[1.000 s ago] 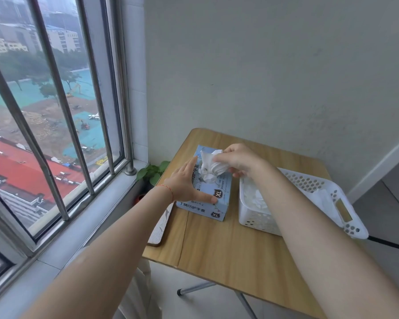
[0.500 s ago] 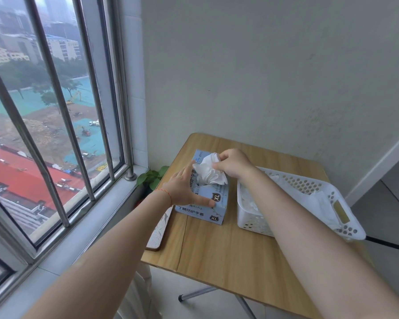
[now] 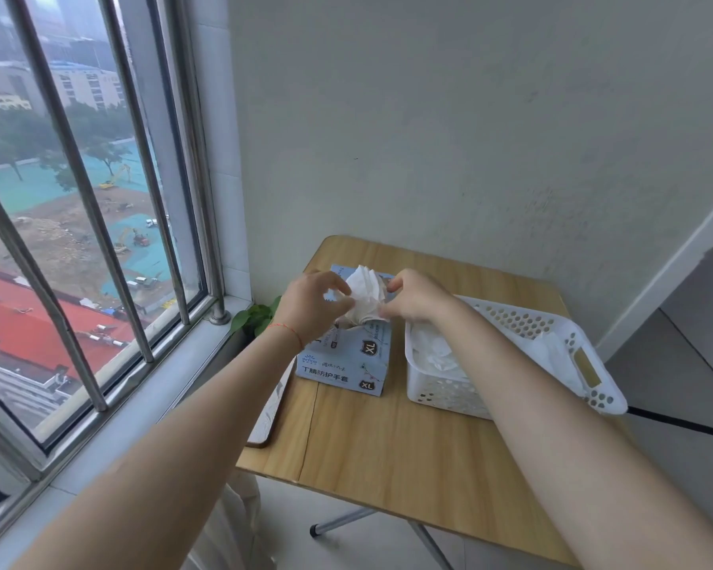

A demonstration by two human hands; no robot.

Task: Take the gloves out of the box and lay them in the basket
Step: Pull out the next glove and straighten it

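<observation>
A pale blue glove box [image 3: 346, 362] marked XL lies on the small wooden table [image 3: 392, 438]. A crumpled white glove [image 3: 365, 296] sticks up out of the box's top. My left hand [image 3: 309, 306] pinches the glove's left side and my right hand [image 3: 416, 296] pinches its right side, both just above the box. To the right of the box stands a white perforated basket [image 3: 552, 335] with several white gloves [image 3: 433, 351] lying inside.
A barred window [image 3: 83, 224] and sill run along the left. A green plant [image 3: 256, 316] sits between sill and table. A flat tray-like object [image 3: 270, 413] leans at the table's left edge. The wall stands close behind the table.
My left hand has lifted off the box's top and taken hold of the glove's left side. The right hand kept its grip, and the glove has come further out of the box.
</observation>
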